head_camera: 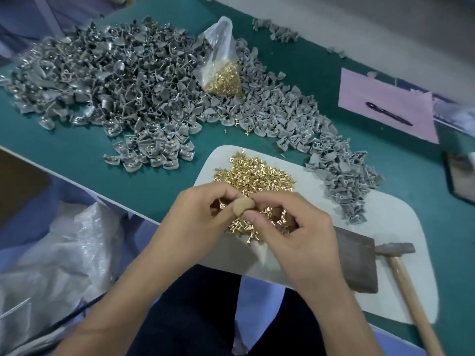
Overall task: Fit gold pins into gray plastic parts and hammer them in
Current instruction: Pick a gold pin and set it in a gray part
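My left hand [203,214] and my right hand [295,227] meet above a heap of gold pins [257,176] on a white board [401,253]. Between the fingertips of both hands sits a small rounded part [243,206] that looks tan; thumbs and forefingers pinch it from either side. Whether a pin is in it is hidden by the fingers. Loose gray plastic parts [277,111] lie in a broad pile across the green table. A neater group of gray parts with pins [151,152] sits front left. A wooden-handled hammer [401,268] lies at the right beside a dark block [359,263].
A clear bag of gold pins [223,73] stands in the gray pile. A pink sheet with a dark pen [388,114] lies at the far right. Crumpled clear plastic [64,253] sits below the table edge on the left. More gray parts [347,181] spill onto the board's right side.
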`<state>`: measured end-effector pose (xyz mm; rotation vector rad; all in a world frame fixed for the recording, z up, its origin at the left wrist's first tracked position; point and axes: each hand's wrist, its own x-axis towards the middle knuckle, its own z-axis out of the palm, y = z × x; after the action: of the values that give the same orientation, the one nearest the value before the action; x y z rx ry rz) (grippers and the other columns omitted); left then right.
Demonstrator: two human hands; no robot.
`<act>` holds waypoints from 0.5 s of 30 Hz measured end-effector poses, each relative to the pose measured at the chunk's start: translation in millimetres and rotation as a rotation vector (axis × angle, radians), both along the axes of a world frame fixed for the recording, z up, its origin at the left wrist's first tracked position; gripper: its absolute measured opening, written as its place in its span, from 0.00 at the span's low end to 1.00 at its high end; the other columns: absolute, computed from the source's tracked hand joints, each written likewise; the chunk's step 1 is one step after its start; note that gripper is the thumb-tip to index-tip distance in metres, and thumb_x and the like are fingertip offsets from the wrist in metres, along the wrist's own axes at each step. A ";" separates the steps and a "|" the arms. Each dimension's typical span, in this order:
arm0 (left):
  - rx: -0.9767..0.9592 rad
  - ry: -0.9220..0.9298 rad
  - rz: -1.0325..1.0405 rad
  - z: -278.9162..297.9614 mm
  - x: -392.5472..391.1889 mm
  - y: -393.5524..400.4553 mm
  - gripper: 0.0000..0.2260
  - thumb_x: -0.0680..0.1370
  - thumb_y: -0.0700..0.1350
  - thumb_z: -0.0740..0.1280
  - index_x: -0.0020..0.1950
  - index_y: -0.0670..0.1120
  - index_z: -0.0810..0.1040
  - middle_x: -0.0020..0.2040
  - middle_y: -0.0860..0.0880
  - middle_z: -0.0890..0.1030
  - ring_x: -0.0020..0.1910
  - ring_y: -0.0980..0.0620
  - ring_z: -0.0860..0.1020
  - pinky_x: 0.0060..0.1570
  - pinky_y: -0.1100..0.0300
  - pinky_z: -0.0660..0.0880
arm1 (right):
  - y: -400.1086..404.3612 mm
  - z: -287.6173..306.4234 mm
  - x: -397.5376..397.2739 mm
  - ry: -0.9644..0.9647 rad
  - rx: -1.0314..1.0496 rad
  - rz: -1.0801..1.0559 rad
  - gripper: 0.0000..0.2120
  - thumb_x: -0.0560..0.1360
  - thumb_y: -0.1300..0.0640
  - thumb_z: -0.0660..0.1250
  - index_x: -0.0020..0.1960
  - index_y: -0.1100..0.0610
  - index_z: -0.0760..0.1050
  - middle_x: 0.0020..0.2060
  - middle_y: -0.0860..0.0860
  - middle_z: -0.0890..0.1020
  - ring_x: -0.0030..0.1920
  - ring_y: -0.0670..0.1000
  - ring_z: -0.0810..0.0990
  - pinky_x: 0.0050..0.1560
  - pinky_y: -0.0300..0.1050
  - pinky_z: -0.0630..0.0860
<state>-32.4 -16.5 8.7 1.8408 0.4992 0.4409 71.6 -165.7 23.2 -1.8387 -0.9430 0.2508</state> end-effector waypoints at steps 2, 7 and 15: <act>-0.112 -0.037 -0.063 4.0 13.2 -12.0 0.12 0.73 0.59 0.70 0.41 0.52 0.84 0.36 0.51 0.83 0.33 0.57 0.75 0.33 0.62 0.71 | -13.9 4.3 2.6 0.038 0.067 -0.044 0.10 0.74 0.51 0.77 0.54 0.43 0.84 0.47 0.41 0.85 0.49 0.50 0.83 0.46 0.34 0.75; -0.287 -0.032 -0.197 7.6 47.2 -46.0 0.17 0.70 0.63 0.70 0.40 0.49 0.85 0.36 0.47 0.84 0.33 0.49 0.74 0.33 0.57 0.70 | -59.8 8.2 14.2 0.071 0.087 -0.233 0.05 0.74 0.54 0.77 0.48 0.46 0.86 0.43 0.43 0.86 0.45 0.49 0.83 0.44 0.34 0.74; -0.171 0.045 -0.353 21.3 91.3 -99.9 0.13 0.71 0.63 0.70 0.34 0.55 0.84 0.28 0.53 0.81 0.26 0.63 0.69 0.27 0.70 0.63 | -123.8 12.7 28.9 -0.009 0.031 -0.355 0.07 0.75 0.58 0.75 0.48 0.47 0.83 0.41 0.43 0.83 0.43 0.48 0.80 0.45 0.34 0.71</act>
<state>58.9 -116.4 30.0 1.7298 0.2259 0.1139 100.5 -289.5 36.0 -1.9414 -0.6072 0.0085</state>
